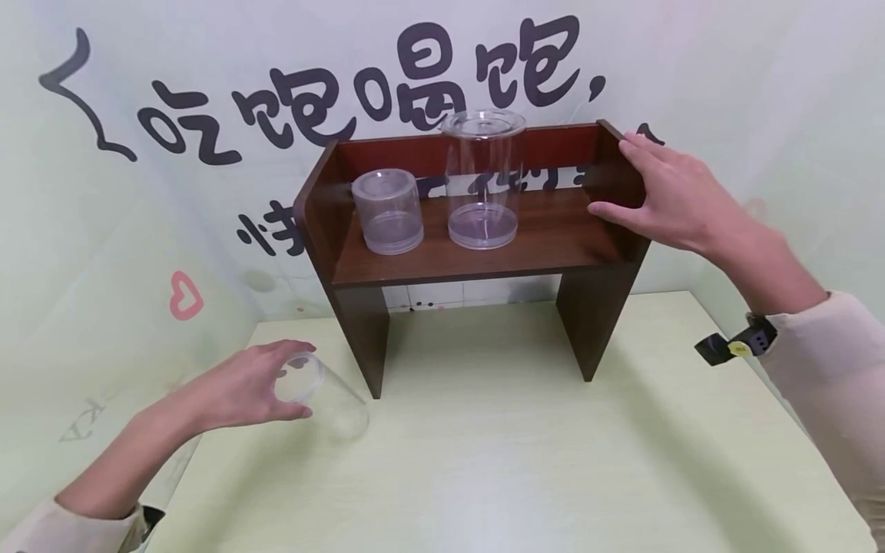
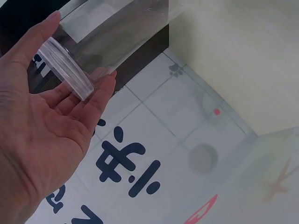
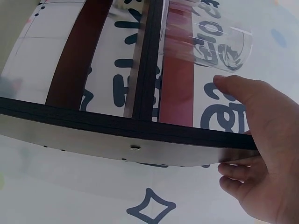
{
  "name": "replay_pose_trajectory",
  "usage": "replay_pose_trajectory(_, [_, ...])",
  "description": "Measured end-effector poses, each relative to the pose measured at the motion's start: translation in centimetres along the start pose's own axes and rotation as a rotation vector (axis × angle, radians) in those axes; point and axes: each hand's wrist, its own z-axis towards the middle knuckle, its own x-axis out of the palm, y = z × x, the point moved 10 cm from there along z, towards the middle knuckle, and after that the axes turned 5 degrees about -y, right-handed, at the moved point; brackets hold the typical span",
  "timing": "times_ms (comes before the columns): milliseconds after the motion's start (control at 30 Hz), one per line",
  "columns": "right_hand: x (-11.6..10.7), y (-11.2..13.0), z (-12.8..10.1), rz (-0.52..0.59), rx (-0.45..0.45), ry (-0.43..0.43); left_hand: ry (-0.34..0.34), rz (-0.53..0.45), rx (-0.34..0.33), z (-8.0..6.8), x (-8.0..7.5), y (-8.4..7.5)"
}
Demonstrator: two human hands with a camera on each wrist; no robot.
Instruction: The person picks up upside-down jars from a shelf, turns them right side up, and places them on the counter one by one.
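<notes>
In the head view my left hand [image 1: 242, 384] holds a clear plastic jar [image 1: 346, 415] low at the left, beside the shelf's left leg. Thumb and fingers span its ridged end band [image 2: 70, 70] in the left wrist view. Whether the jar's far end touches the table cannot be told. My right hand [image 1: 684, 192] straddles the right side panel of a dark brown wooden shelf [image 1: 415, 273]. Its thumb is spread on the inner side, apart from the panel; in the right wrist view the other fingers [image 3: 238, 179] lie along the outside.
On the shelf board stand a short clear jar [image 1: 390, 215] at the left and a taller clear jar [image 1: 484, 177] in the middle. The shelf stands on a pale table [image 1: 484, 461]. Behind it hangs a light backdrop [image 1: 228, 46] with dark lettering.
</notes>
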Motion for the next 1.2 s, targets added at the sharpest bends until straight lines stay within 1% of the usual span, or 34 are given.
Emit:
replay_pose_trajectory(200, [0.1, 0.1, -0.1, -0.005, -0.004, 0.005, 0.027, 0.008, -0.024, -0.1, 0.7, 0.7])
replay_pose_trajectory(400, [0.1, 0.1, -0.2, 0.002, -0.004, 0.003, 0.035, 0.006, -0.034, 0.0, 1.2, 1.2])
replay_pose_trajectory(600, [0.1, 0.2, -0.2, 0.008, -0.004, 0.009, 0.055, 0.009, -0.065, 0.2, 1.5, 1.7])
replay_pose_trajectory(867, [0.2, 0.2, -0.2, 0.009, -0.006, 0.014, 0.062, -0.008, -0.081, 0.3, 1.8, 1.6])
replay_pose_trajectory(1133, [0.2, 0.2, -0.2, 0.013, -0.011, 0.004, 0.049, 0.003, -0.111, 0.3, 1.7, 1.7])
replay_pose_trajectory(1200, [0.2, 0.2, -0.2, 0.012, -0.012, 0.003, 0.042, 0.007, -0.11, 0.4, 1.6, 1.6])
